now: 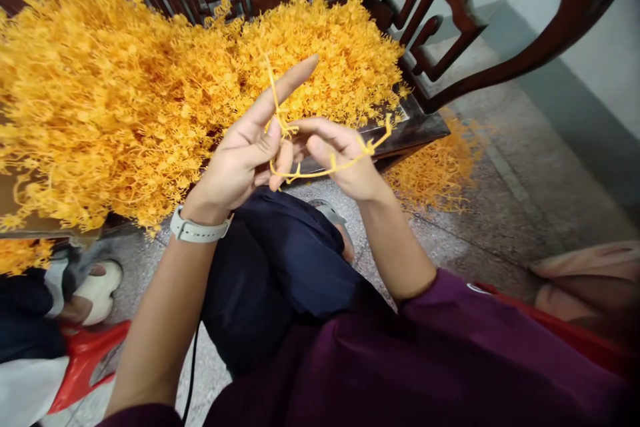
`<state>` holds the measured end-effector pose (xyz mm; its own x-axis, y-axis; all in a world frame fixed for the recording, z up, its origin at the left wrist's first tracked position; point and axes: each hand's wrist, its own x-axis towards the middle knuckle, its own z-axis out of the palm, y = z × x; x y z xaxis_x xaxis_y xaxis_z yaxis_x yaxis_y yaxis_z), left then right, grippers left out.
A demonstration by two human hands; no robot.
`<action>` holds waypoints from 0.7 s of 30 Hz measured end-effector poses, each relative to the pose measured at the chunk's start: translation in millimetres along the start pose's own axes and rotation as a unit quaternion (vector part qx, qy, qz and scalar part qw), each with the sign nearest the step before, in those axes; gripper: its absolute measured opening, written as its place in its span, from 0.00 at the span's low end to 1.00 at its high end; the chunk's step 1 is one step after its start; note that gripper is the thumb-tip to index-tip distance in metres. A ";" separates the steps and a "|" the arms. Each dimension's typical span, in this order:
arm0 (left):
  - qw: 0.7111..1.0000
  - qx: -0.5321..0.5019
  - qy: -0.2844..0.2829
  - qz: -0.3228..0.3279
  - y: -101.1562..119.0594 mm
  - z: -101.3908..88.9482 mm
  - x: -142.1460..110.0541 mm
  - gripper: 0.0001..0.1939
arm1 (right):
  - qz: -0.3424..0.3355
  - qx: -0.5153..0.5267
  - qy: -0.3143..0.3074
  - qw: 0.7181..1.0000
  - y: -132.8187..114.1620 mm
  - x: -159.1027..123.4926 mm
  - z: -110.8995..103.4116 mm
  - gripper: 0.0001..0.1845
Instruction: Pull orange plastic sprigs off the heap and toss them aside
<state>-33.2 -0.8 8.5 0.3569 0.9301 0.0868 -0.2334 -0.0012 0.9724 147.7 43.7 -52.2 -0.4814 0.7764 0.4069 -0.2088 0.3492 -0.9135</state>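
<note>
A thin yellow plastic flower stem (320, 174) with short side prongs is between my two hands, above my knees. My left hand (240, 157) pinches it between the thumb and curled fingers, while the index finger points out straight. One end of the stem rises past that index finger. The rest loops below the fingers and runs across in front of my right hand (350, 157). My right hand's fingers are bent in against the left fingertips at the stem; its fingertips are partly hidden.
Large heaps of yellow plastic sprigs (125, 93) cover a dark wooden bench (425, 128) with a carved back. More sprigs (435, 167) lie on the speckled floor at right. At lower left are a red stool (95, 353) and another person's foot in a pale shoe (103, 290).
</note>
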 end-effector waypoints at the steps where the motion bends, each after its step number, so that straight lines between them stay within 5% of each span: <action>1: 1.000 -0.015 -0.003 -0.011 -0.2 0.2 -0.5 0.32 | 0.006 0.054 -0.013 0.998 -2.6 0.9 11.6 0.25; 7: 0.995 -0.046 0.061 -0.062 6.8 0.8 -8.6 0.20 | 0.023 0.208 0.079 0.975 3.9 6.4 34.7 0.16; 11: 0.985 -0.096 0.109 -0.095 13.3 10.3 -11.7 0.08 | 0.016 0.201 0.114 0.973 1.1 7.6 29.5 0.15; 15: 0.966 -0.167 0.168 -0.105 17.4 17.1 -7.3 0.10 | -0.029 0.149 0.143 0.978 -7.8 3.6 34.7 0.15; 19: 0.935 -0.204 0.290 -0.016 20.5 -17.8 -3.0 0.14 | -0.059 0.152 0.163 0.973 -25.2 -15.8 35.2 0.14; 21: 0.917 -0.205 0.340 0.024 17.5 -46.6 -3.7 0.15 | -0.062 0.173 0.117 0.976 -39.9 -30.0 28.2 0.10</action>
<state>-80.8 12.8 15.2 -0.2773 0.9467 -0.1643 -0.6046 -0.0390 0.7956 146.6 -8.3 -28.2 -0.2353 0.8524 0.4670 -0.5466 0.2813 -0.7887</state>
